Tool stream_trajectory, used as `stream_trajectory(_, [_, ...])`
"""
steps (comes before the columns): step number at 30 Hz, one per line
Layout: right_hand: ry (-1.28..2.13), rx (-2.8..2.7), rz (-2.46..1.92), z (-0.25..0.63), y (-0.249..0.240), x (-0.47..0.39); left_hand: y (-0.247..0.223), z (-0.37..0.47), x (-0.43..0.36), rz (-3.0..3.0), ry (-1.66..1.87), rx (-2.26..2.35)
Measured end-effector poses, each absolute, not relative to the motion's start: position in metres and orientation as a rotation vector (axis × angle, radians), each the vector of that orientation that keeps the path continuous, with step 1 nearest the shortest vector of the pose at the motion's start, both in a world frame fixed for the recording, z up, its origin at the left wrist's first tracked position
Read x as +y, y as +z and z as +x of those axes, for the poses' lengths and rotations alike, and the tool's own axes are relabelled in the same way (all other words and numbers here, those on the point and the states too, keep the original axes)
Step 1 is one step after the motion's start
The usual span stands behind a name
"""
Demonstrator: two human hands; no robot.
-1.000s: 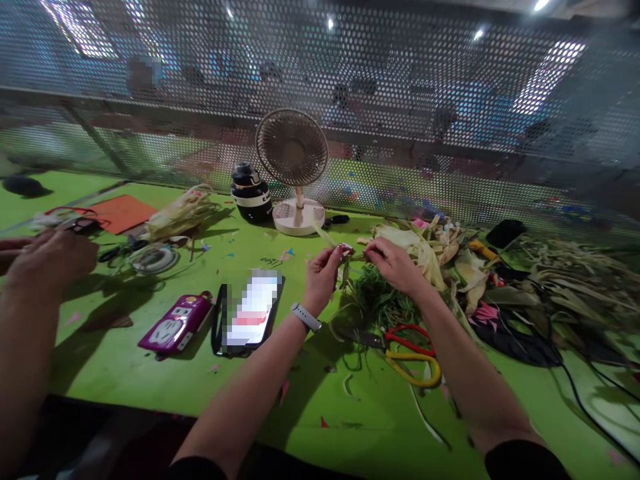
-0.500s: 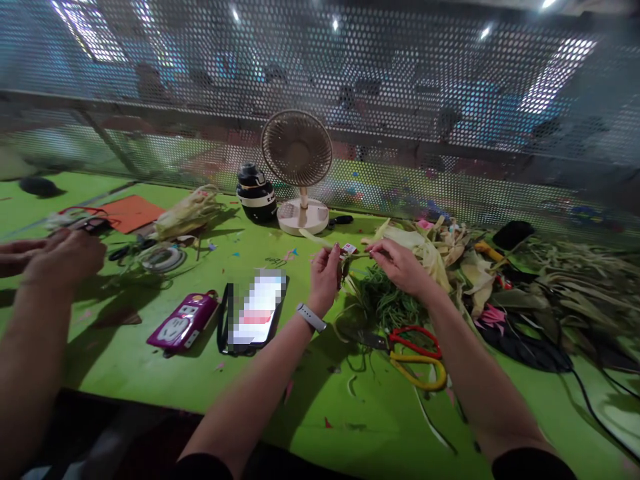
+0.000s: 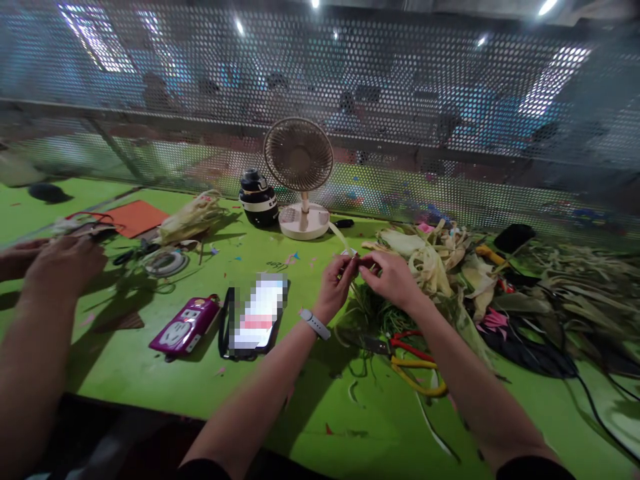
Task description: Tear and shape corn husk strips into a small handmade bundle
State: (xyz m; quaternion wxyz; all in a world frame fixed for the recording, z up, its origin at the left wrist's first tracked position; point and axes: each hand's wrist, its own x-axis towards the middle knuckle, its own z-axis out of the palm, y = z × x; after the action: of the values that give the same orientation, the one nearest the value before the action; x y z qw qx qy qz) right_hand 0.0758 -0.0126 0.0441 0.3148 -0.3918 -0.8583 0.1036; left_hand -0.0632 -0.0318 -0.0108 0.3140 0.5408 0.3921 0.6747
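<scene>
Far left: a co-worker's hands (image 3: 63, 263) close together over something too small to tell, near an orange sheet (image 3: 136, 218). Next, a purple socket block (image 3: 193, 327) lies beside a phone (image 3: 260, 317), screen lit, presumably set there for glancing at. Behind, a black bottle (image 3: 257, 207) stands beside a fan (image 3: 299, 157), grille facing the wearer, likely for air. Centre: left hand (image 3: 334, 287) pinches a pale strip (image 3: 341, 235), its free end rising toward the fan base. Right hand (image 3: 395, 280) has fingertips bent and meeting the left's, seemingly for fine control; whether it grips the strip, cannot tell. Underneath, green strands (image 3: 369, 307); scissors (image 3: 411, 363) nearer the wearer, apparently kept within reach. Right: heaped husks (image 3: 403, 241).

Writing: bottle's white band starts perhaps with "E" (remainder illegible); phone content pixelated; dark handwriting (image 3: 277, 262) on the green table (image 3: 225, 393), unreadable. White scrap (image 3: 349, 253) at left fingertips: possibly a label, too small.
</scene>
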Motion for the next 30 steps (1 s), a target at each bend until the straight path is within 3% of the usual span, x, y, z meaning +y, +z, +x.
stream_trajectory(10, [0.644, -1.915, -1.153, 0.073, 0.038, -0.009, -0.005, -0.066, -0.037, 1.559, 1.837, 1.266])
stream_trajectory(18, [0.623, -2.113, -1.086, 0.075, 0.041, -0.011, -0.007, -0.065, -0.036, 1.511, 1.692, 1.132])
stream_trajectory(26, [0.968, -1.763, -1.106, 0.076, 0.041, -0.008, -0.004, -0.061, -0.038, 1.289, 1.672, 1.112])
stream_trajectory(30, [0.823, -1.845, -1.184, 0.082, 0.043, -0.002, 0.002, -0.067, -0.039, 1.393, 1.701, 1.191])
